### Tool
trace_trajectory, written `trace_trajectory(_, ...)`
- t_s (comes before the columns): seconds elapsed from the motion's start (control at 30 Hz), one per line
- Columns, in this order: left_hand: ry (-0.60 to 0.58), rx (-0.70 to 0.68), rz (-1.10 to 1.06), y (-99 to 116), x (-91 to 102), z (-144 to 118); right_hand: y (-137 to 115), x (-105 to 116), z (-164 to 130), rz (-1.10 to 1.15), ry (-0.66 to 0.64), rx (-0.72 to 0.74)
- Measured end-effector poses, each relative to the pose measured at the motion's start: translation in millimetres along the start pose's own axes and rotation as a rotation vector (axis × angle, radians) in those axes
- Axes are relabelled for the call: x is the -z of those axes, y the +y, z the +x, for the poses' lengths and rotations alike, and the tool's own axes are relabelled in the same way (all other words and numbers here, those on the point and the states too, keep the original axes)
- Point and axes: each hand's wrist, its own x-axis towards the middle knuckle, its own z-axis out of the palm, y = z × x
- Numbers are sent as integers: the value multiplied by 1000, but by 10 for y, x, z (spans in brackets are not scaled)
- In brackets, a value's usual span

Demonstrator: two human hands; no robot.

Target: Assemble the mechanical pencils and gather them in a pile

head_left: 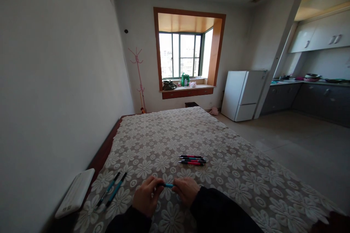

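1. Left hand [147,194] and right hand [187,190]: each grip clamped around one end of a blue pen [168,185], toward the tabletop's [107,143] near edge.
2. Probably best: hands in line, light fingertip pressure, no sideways bending.
3. Two blue pens [116,189] near left edge; red-and-black pens [192,161] beyond the hands.
4. Floral cloth [164,149] underneath; window [188,54] past far edge, fridge [243,94] past far right corner.

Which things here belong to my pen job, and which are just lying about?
Likely the job:
blue pen held by left hand and right hand;
two pens at left;
pen cluster ahead.

Probably lying about:
white block;
green bag;
pink coat stand.
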Motion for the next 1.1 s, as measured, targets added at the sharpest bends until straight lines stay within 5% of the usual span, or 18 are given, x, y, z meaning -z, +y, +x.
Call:
trace_trajectory(0.43,-116,64,269,50,-69,-35,-72,36,-11,-61,37,96)
trace_trajectory(0.6,-176,162,206,50,-54,-17,-45,48,26,-39,103,141)
trace_trajectory(0.9,-22,60,-25,83,-18,1,-9,73,-15,92,165,27)
trace_trajectory(1.1,-96,51,27,86,-5,-1,-20,96,-3,101,156,87)
